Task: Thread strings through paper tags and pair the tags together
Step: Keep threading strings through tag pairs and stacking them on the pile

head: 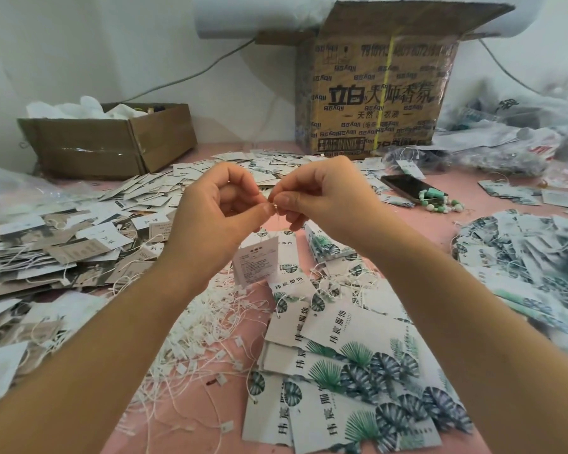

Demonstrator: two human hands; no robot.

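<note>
so both your hands are up over the middle of the pink table (440, 224), fingertips nearly touching. your left hand (217, 204) has thumb and forefinger pinched tight on the string (277, 221), and your right hand (325, 194) is pinching the same string right next to it, other fingers curled in. can't really make out the string ends in that pinch, it's too thin

the pair of tags (259, 260) hangs off that string just under your fingers, clear of the table: a white one with small print in front, a leaf-print one behind it, both tilted a bit

under your wrists there's the loose strings pile (210, 326), a messy white tangle with little tabs. just right of it the leaf-print tags (358, 355) lie fanned out and overlapping toward the near edge. left side has the brown and white tag heap (63, 250), far right another leafy tag heap (522, 257) with strings in it

at the back: a big printed carton (374, 93) with flaps open, a low cardboard box (112, 139) to the left, and a phone (404, 186) with a green-and-white bead bracelet (440, 203) touching it
</note>
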